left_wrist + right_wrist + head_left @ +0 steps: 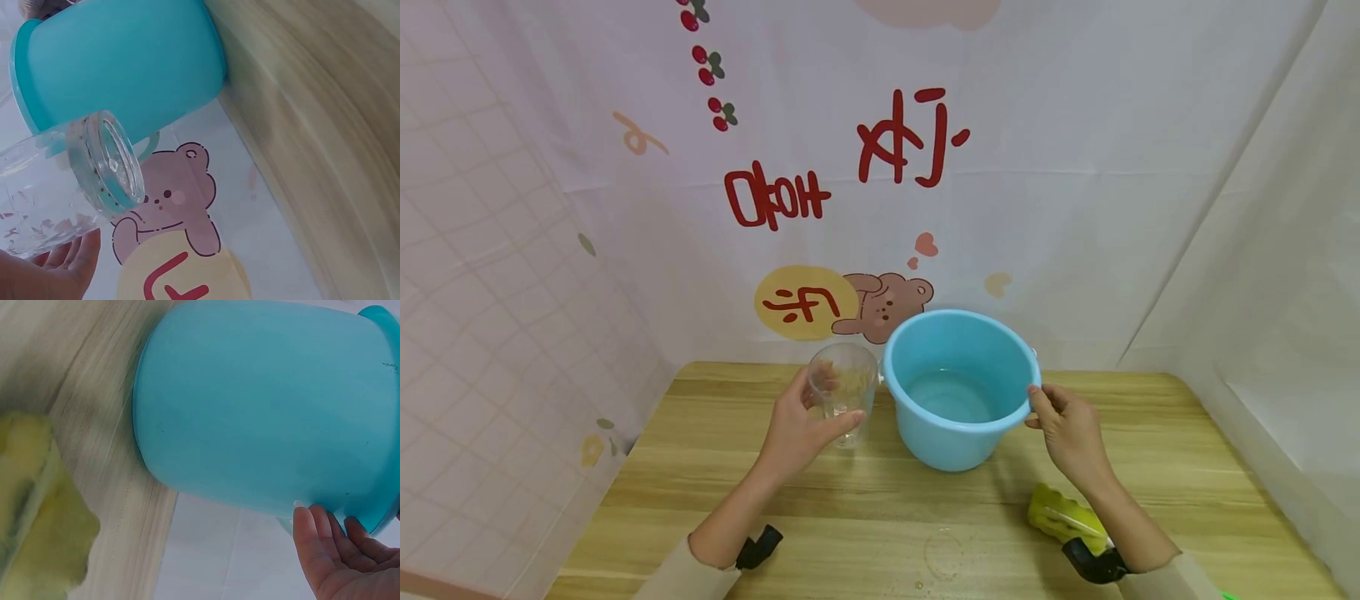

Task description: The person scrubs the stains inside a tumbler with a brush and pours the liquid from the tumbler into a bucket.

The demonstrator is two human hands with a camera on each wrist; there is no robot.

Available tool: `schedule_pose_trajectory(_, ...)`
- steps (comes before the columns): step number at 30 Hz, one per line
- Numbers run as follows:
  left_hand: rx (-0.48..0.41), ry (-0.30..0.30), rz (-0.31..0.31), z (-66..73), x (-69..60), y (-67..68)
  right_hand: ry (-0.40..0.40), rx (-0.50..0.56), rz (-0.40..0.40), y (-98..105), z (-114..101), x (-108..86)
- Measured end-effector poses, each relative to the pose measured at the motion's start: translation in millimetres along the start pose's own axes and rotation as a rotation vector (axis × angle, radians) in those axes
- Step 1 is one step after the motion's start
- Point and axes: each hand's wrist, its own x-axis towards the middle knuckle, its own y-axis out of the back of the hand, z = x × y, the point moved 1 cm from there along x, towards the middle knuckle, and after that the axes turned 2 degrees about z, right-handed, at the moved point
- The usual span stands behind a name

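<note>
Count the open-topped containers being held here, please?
2: a clear cup in the left grip and, to its right, a blue bucket, its rim in the right grip.

Clear cup (40, 190) cut by left-wrist view's left edge; yellow-green item (47, 512) blurred, cropped in right-wrist view.

The head camera is looking forward and down over the tabletop (820, 533), at 6 o'clock, and the blue bucket (951, 446), toward 5 o'clock. Both wrist cameras, turned sideways, are facing the blue bucket from nearer; the left is sharing the printed bear (172, 194) with the head view.
</note>
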Motion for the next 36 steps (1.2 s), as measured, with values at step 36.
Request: schedule_pose_trajectory(36,0.202,-0.046,0.086,21.6,22.2,-23.7,0.003,-0.006,-0.004,-0.9,3.8,0.4)
